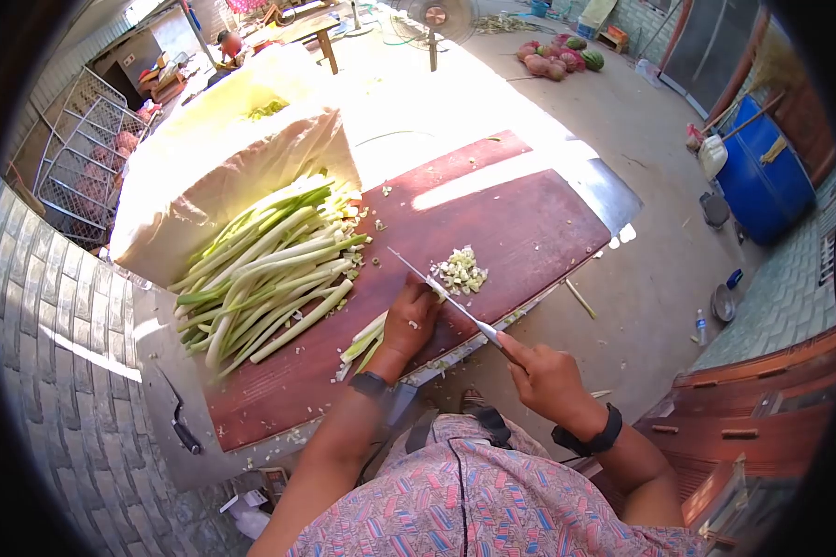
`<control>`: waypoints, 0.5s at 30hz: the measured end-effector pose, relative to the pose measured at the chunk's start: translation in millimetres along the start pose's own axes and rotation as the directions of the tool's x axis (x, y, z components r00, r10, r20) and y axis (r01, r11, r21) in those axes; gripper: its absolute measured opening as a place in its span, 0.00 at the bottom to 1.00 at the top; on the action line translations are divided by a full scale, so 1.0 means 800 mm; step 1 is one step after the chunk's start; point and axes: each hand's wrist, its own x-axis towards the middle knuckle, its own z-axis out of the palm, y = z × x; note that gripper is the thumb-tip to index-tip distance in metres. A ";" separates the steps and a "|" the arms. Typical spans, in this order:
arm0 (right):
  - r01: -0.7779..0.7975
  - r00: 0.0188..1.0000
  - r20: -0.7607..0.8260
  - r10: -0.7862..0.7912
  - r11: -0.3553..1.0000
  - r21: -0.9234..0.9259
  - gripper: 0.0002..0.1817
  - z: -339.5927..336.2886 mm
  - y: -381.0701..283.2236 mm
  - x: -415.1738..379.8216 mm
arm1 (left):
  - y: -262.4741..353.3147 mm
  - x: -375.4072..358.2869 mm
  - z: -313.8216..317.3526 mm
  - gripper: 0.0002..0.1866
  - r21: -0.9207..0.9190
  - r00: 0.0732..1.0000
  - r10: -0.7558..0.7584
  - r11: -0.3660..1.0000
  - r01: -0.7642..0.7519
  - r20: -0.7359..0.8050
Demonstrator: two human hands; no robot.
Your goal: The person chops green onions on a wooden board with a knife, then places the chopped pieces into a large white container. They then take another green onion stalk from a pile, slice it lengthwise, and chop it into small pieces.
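My right hand (pixel 553 385) is closed around the handle of a kitchen knife (pixel 469 316), its long blade slanting up and left over a red-brown board (pixel 293 395). Under my left hand (pixel 411 320) lies a small bunch of green onion stalks (pixel 365 343), pressed to the board with curled fingers beside the blade. The stalks' cut ends meet the knife near my fingertips. Just beyond the blade sits a heap of chopped green onion (pixel 460 270). To the left of my left hand, a large pile of whole green onions (pixel 269 274) covers part of the board.
A big pale sack (pixel 223 176) stands behind the pile. A dark-handled curved blade (pixel 184 422) lies at the table's left edge. Brick wall (pixel 74 371) borders the left. Farther off are a blue barrel (pixel 771 176), a fan (pixel 434 16), bagged produce (pixel 557 58) and a person (pixel 229 45).
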 end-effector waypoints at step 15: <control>0.056 0.969 -0.249 -0.005 0.978 0.201 0.26 0.073 0.037 0.045 | 0.006 0.000 -0.002 0.05 0.053 1.000 -0.021 0.998 0.021 -0.004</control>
